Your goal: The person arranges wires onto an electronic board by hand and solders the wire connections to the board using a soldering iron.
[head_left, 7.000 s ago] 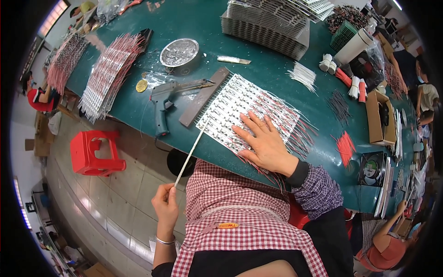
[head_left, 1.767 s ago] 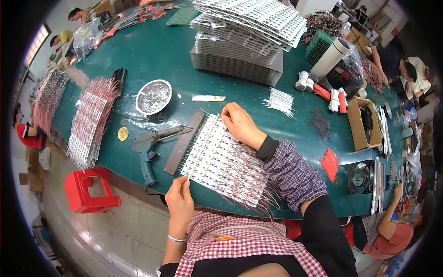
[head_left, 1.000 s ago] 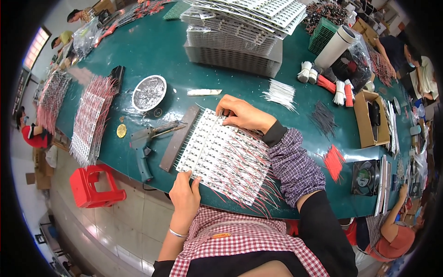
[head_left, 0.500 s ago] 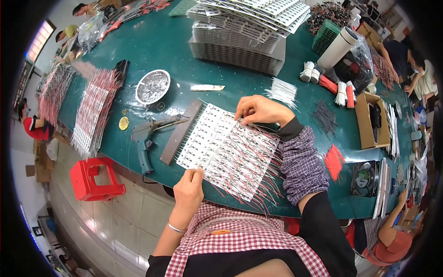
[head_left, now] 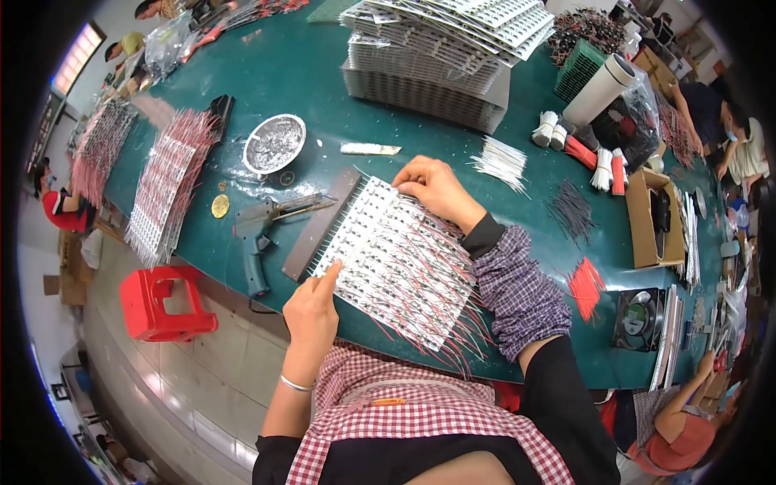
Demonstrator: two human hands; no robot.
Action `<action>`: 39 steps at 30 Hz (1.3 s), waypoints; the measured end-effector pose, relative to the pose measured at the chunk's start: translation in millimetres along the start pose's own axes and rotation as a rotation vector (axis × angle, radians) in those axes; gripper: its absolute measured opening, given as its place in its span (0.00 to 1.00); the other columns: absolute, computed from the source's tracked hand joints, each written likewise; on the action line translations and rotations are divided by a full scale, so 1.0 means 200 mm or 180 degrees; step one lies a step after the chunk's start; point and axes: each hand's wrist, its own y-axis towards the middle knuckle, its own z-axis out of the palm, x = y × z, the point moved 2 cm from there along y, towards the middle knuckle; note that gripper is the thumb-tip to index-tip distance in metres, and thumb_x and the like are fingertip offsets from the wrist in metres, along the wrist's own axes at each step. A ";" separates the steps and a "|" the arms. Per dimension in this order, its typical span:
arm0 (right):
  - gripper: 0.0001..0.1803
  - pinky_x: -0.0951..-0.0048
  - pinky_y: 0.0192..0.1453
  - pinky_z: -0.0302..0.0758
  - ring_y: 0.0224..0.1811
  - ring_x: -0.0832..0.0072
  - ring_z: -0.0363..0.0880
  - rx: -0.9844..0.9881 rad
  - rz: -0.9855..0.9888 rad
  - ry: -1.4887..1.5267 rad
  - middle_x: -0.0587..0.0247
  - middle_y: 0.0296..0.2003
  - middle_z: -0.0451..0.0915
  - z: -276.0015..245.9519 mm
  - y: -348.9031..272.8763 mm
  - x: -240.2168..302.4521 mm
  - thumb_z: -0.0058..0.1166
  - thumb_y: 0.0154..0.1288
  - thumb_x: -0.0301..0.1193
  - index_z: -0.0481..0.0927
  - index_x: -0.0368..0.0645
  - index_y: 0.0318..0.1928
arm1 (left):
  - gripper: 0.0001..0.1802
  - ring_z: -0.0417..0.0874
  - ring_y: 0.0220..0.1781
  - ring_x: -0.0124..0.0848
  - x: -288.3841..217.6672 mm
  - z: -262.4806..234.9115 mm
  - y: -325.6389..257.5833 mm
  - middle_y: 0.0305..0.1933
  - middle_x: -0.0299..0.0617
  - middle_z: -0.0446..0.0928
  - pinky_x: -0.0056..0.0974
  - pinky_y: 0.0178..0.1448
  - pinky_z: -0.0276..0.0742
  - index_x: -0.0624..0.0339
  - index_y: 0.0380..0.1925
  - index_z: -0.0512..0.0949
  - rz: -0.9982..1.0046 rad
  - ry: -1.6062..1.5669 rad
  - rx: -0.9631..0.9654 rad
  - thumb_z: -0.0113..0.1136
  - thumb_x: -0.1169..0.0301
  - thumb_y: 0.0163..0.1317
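A white circuit board panel [head_left: 368, 255] with rows of small dark parts lies tilted on the green table in front of me. Thin red, dark and white wires [head_left: 424, 283] cover its right part and hang over its right and near edges. My left hand [head_left: 311, 314] grips its near left corner, index finger stretched along the edge. At the far edge, my right hand [head_left: 436, 191] has its fingers curled on the panel; their tips are partly hidden. A brown flat bar [head_left: 322, 226] lies along the panel's left edge, where short wire ends stick out.
Left of the bar lies a blue-grey soldering gun [head_left: 257, 238], with a silvery-filled bowl [head_left: 275, 144] beyond it. Wired panels [head_left: 166, 190] stand farther left. A tall panel stack [head_left: 428, 89] rises behind. White [head_left: 499, 162], black [head_left: 571, 210] and red wire bundles [head_left: 585, 287] lie right.
Both hands have shifted left along the panel's edges toward the bar. My left index finger has straightened from a pinch. The view has moved slightly.
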 end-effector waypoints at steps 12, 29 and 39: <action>0.03 0.68 0.44 0.75 0.38 0.67 0.77 -0.0022 -0.0279 -0.0418 0.61 0.34 0.75 -0.01 0.01 -0.02 0.61 0.59 0.23 0.86 0.38 0.33 | 0.35 0.79 0.30 0.38 -0.05 -0.01 0.14 0.27 0.40 0.74 0.41 0.30 0.74 0.50 0.64 0.74 0.0333 0.0651 0.1065 0.54 0.82 0.52; 0.02 0.60 0.46 0.74 0.40 0.58 0.77 -0.0111 -0.0498 -0.0923 0.55 0.34 0.79 0.00 0.01 -0.08 0.59 0.49 0.22 0.82 0.39 0.27 | 0.39 0.78 0.16 0.35 -0.09 0.04 0.35 0.18 0.42 0.75 0.40 0.19 0.70 0.86 0.64 0.62 0.2058 0.0889 0.2142 0.54 0.75 0.50; 0.19 0.60 0.58 0.74 0.56 0.58 0.72 -0.0442 -0.0745 -0.1847 0.54 0.50 0.75 0.30 -0.34 0.08 0.57 0.60 0.31 0.76 0.33 0.49 | 0.46 0.79 0.19 0.46 -0.02 0.06 0.24 0.19 0.49 0.76 0.47 0.24 0.71 0.83 0.69 0.54 0.1786 0.1102 0.2110 0.57 0.77 0.47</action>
